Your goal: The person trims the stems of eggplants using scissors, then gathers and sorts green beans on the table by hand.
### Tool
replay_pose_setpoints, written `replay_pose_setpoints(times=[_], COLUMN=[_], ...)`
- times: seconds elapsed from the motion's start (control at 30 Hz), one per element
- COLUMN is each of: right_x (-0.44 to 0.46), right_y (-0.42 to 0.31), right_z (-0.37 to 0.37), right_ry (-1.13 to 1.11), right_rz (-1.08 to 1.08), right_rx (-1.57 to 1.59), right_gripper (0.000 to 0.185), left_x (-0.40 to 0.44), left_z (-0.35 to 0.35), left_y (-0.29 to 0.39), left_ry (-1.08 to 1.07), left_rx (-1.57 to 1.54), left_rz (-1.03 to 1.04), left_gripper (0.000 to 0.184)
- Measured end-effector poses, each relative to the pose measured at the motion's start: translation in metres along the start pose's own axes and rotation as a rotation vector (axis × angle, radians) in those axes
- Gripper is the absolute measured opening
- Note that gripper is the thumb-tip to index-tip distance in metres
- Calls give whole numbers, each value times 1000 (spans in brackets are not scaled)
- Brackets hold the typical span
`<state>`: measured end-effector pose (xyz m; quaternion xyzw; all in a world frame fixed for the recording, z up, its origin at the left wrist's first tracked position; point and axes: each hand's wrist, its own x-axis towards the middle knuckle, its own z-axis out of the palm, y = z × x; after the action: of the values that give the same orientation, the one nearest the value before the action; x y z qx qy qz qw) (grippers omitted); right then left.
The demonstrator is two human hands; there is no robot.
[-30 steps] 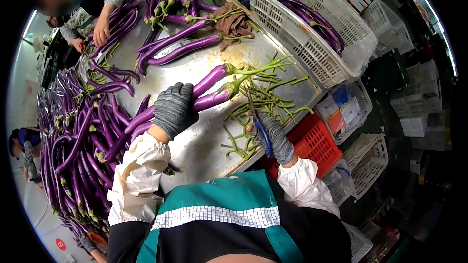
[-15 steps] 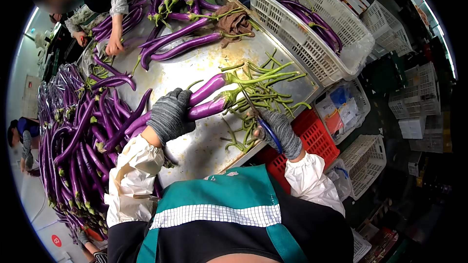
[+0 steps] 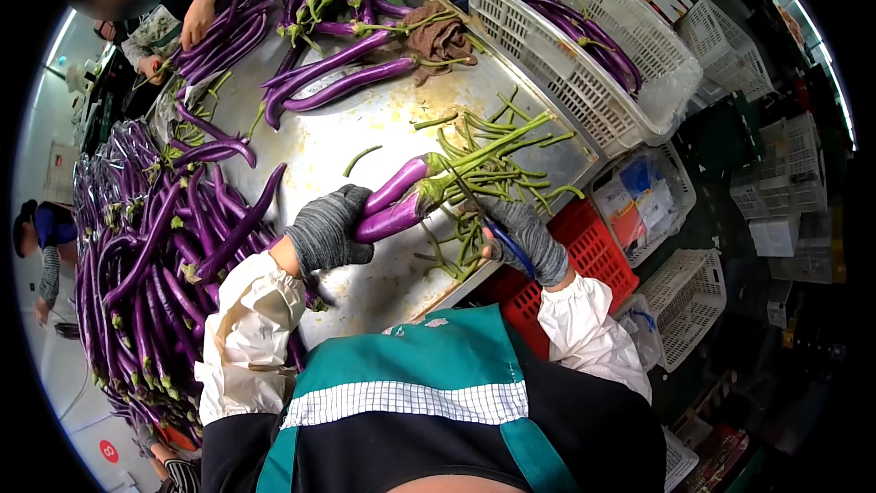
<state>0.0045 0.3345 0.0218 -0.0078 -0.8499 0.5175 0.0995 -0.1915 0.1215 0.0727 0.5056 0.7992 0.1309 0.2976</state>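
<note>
a metal table (image 3: 310, 148) extends beneath and beyond the left fingers (image 3: 351, 199); its surface is reflective. far to the right of the right fingers (image 3: 507, 211), stacked crates (image 3: 783, 175) stand near a dark floor (image 3: 680, 394), with a right strip light (image 3: 815, 41) beyond them. far left of the left fingers: a left strip light (image 3: 60, 29) and a pale surface (image 3: 55, 347), wall or floor indeterminable, bearing a round red marker (image 3: 109, 451).

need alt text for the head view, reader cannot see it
A gloved left hand grips two purple eggplants while the gloved right hand holds blue-handled scissors near their green stems. Stem pieces lie scattered on a metal table, with more eggplants piled at left and a white crate beyond.
</note>
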Motion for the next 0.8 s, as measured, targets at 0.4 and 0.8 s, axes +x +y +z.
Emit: replay_pose_setpoints(times=[0.4, 0.8], right_x=[8, -6], right_y=[6, 3], right_z=[23, 48], right_ry=[113, 111], right_rz=[86, 296], right_rx=[72, 71], right_gripper=[41, 26], left_x=[2, -3], left_z=[10, 14], left_y=[8, 5], left_ry=[-36, 72], left_rx=[136, 147], left_rz=[-58, -242], left_gripper=[55, 55])
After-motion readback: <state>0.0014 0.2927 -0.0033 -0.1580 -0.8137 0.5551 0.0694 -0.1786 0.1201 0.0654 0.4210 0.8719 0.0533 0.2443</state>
